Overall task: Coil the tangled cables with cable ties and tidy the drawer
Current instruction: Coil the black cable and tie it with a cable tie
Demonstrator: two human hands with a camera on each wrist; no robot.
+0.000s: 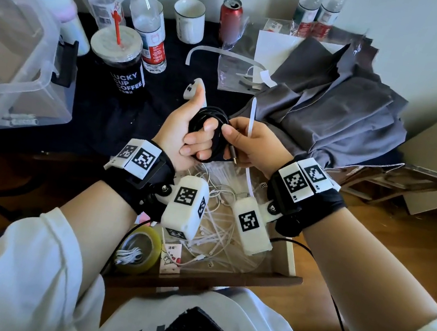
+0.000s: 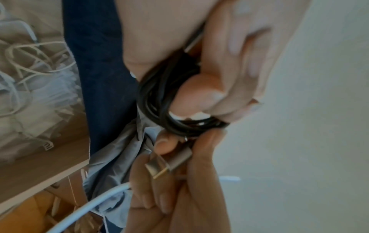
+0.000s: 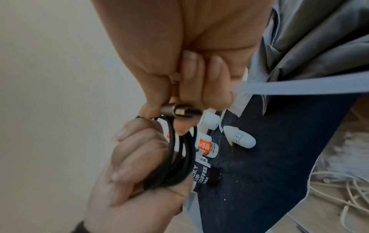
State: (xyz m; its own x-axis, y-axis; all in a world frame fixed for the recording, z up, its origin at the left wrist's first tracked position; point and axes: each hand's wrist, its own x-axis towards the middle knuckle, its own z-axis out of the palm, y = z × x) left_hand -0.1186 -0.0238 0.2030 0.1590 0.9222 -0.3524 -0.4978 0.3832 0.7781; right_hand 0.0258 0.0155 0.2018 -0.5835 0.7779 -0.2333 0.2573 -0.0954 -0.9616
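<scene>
The springy black cable coil (image 1: 208, 131) is clenched in the left hand (image 1: 185, 130), its metal plug (image 2: 169, 162) and a stiff white cable tie (image 1: 252, 118) being pinched by the right hand (image 1: 250, 144).

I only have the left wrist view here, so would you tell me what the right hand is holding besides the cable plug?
Observer: The right hand also holds a white cable tie, which stands up above its fingers.
Operator: Thank you. Is the black cable fully coiled?
Observer: It looks so: the left hand grips the black cable as a closed bundle, thumb up.
Operator: Where are the hands relative to the drawer?
Observer: They are raised above the open drawer, which holds loose white cables and more ties.
</scene>
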